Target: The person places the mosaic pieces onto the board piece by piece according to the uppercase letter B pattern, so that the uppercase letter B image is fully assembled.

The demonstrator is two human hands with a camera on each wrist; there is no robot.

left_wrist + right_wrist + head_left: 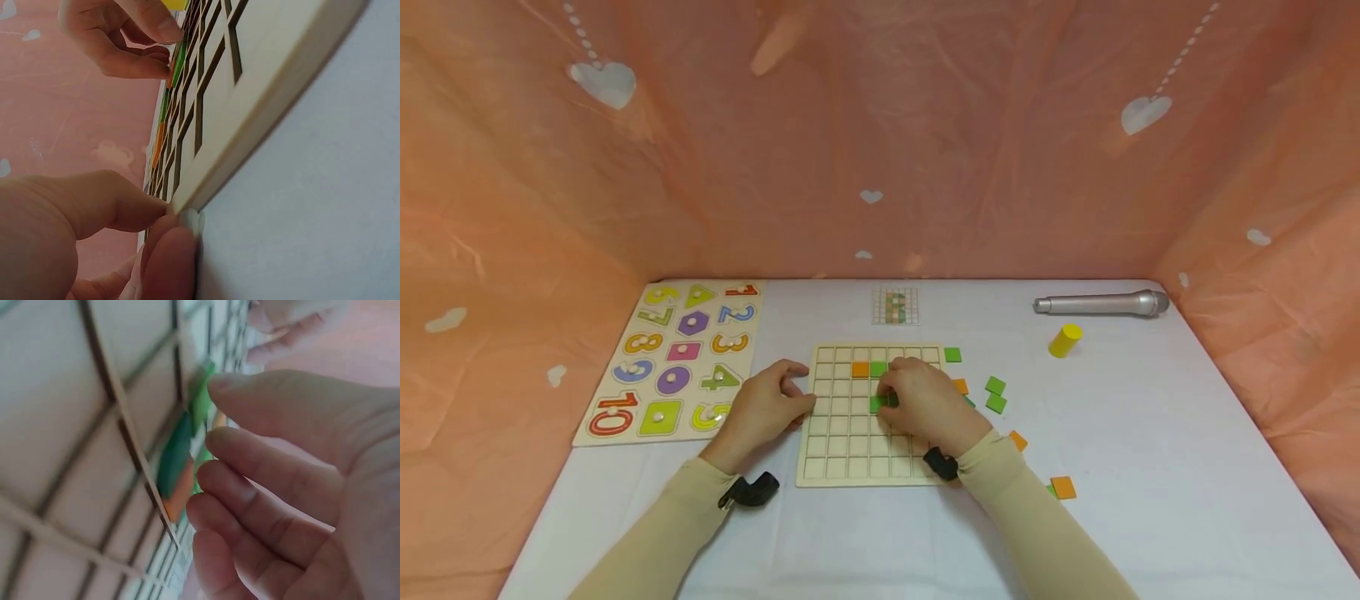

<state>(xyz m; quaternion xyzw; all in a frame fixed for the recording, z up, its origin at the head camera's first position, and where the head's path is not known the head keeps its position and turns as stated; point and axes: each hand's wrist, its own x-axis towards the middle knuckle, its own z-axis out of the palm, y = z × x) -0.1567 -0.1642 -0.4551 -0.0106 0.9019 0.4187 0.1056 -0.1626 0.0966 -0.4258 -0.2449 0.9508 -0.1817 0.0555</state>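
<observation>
sleeves [658,525]: long, plain beige | cuffs [981,454]: close-fitting | wristwear [752,490]: black, curved, probably camera mounts

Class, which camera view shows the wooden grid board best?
The head view: it shows most of the grid board from above, though the right hand covers part. The left wrist view shows one edge and some cells at a steep slant; the right wrist view gives a blurry close-up of some cells.

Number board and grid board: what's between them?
In the head view, the left hand is there, at the left edge of the grid board, with white cloth beyond it.
</observation>
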